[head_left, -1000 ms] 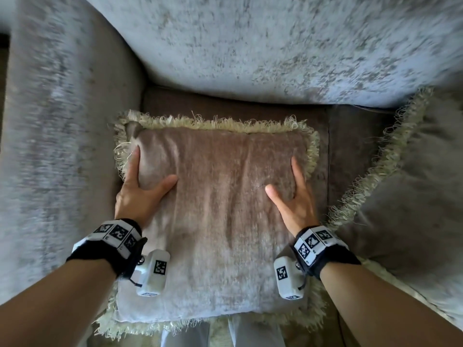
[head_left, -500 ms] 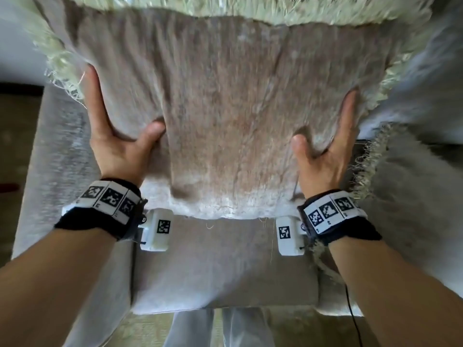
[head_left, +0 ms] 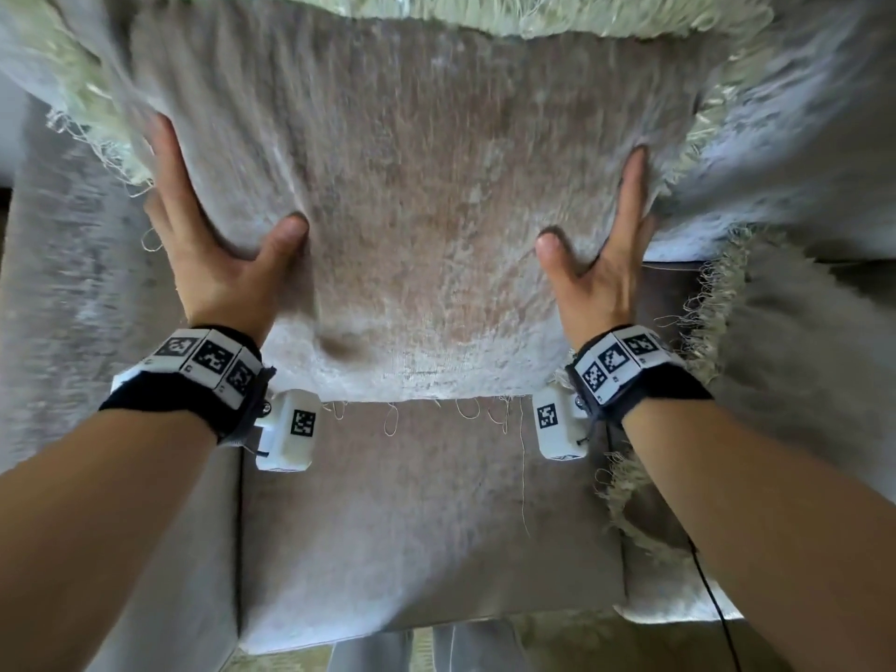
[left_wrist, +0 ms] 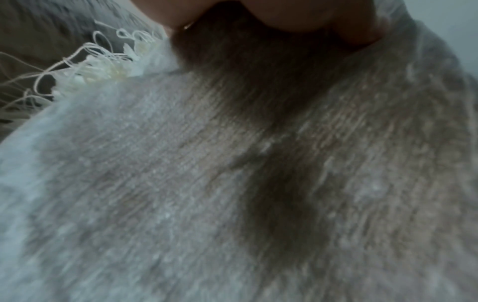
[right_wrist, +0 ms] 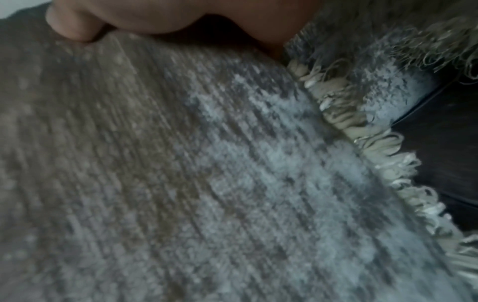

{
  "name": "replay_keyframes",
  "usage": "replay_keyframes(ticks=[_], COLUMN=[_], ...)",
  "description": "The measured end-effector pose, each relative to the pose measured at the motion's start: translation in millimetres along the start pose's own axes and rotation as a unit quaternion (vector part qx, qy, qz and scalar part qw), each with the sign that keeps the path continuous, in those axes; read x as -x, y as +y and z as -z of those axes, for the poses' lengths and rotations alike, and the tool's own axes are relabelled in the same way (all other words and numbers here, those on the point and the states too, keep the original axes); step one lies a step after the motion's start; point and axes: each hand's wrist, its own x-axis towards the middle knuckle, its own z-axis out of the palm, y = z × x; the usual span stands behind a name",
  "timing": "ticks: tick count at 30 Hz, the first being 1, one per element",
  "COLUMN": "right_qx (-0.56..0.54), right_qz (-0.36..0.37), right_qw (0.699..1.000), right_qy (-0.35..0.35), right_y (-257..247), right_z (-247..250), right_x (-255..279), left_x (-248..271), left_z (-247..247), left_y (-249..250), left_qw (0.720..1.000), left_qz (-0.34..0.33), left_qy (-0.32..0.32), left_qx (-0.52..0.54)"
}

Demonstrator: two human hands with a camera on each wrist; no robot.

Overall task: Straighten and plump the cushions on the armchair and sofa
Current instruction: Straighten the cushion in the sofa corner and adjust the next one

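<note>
Squarely betw. both hands [head_left: 220, 264]: cushion [head_left: 422, 196]

Seat [head_left: 426, 526] under lifted cushion [head_left: 436, 211] is open, loose fringe threads dangling into the gap. Armrest [head_left: 72, 308] walls the left; second cushion [head_left: 800, 356] crowds the right.

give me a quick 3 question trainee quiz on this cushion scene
1. True or false: the fringed cushion lies flat on the seat.
2. The left hand and right hand grip which parts of it? A) top corners B) opposite side edges C) bottom fringe
3. What lies on the seat to the person's right?

Key: 1. False, it is lifted. 2. B. 3. A second fringed cushion.
</note>
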Motion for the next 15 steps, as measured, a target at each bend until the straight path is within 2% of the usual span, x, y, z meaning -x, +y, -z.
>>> replay_keyframes(ticks=[2,5,8,10,12,15], right_qx=[-0.008,0.027,0.106,0.156,0.198,0.276], right_qz=[0.005,-0.013,-0.017,-0.001,-0.003,-0.029], right_qw=[1.0,1.0,0.994,0.988,0.978,0.942], right_qy=[-0.001,-0.002,0.001,-0.021,-0.069,-0.189], right_y=[-2.3,-7.9,-11.8,-19.7,-35.4,-58.2], right_z=[7.3,23.5,44.0,62.2,86.8,128.5], right_x=[3.1,7.9,12.7,16.2,19.9,30.9], left_x=[5.9,13.0,20.7,28.2,33.5,40.1], left_z=[1.9,9.3,21.9,28.7,31.2,23.8], left_y=[6.5,18.9,34.5,51.1,73.5,110.3], left_qw=[0.999,0.99,0.98,0.975,0.963,0.925], left_qz=[0.025,0.014,0.0,-0.016,-0.026,0.005], left_qy=[0.023,0.046,0.027,0.003,-0.059,-0.234], left_qx=[-0.033,-0.129,-0.199,-0.224,-0.26,-0.299])
